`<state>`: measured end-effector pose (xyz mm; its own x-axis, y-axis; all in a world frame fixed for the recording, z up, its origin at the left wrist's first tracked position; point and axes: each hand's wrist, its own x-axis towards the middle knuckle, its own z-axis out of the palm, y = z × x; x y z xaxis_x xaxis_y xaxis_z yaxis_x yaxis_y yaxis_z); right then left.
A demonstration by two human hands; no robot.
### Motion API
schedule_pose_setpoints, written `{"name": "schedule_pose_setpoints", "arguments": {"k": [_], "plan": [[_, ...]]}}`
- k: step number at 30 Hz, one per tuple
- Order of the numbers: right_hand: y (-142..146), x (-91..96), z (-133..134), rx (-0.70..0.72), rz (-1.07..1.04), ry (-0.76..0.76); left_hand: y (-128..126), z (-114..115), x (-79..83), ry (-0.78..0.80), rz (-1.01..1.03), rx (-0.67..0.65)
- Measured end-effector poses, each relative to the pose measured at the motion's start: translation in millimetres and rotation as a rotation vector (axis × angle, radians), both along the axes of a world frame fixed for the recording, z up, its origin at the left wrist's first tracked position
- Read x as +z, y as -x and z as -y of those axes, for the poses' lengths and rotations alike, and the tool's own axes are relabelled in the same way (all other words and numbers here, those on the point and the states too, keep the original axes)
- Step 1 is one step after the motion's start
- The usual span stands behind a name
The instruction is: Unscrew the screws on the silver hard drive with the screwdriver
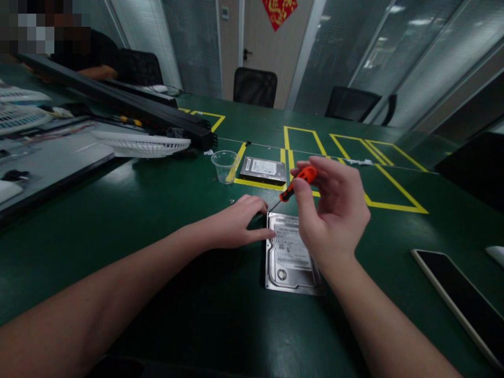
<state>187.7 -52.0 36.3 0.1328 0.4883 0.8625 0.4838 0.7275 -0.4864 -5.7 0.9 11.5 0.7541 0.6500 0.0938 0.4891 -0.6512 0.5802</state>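
A silver hard drive (291,281) with a white label lies flat on the green table. My left hand (240,223) grips its left side, the thumb on the label and the fingers at the far left corner. In my right hand (334,210) is an orange and black screwdriver (297,184), pinched by the handle and tilted. Its thin shaft reaches down to the drive's far left corner; the exact contact at the tip is too small to tell. A few small metal bits, perhaps screws (232,201), lie beyond my left hand.
Beyond my hands, a second hard drive (263,169) sits inside yellow tape beside a clear plastic cup (226,170). At right lies a phone (459,299). A white fan grille (142,144) and a long black monitor (129,102) occupy the left. Another person (100,58) sits behind them.
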Motion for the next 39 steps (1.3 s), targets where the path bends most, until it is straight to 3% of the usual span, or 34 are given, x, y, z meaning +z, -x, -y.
{"name": "schedule_pose_setpoints", "arguments": {"k": [10,21,28,39], "plan": [[-6.6,6.1,3.7,-0.043,0.151,-0.029,0.3,-1.8,-4.8,-0.034,0.024,-0.025],[-2.9,5.2,1.3,-0.083,0.135,-0.036,0.0,-0.4,-3.0,-0.018,0.029,-0.013],[-1.8,-1.2,-2.8,0.013,0.020,-0.012,-0.2,-0.6,-1.7,-0.012,0.012,-0.007],[-5.3,5.3,3.2,-0.023,0.141,-0.037,-0.6,-0.7,-2.4,-0.030,0.022,-0.023]]}}
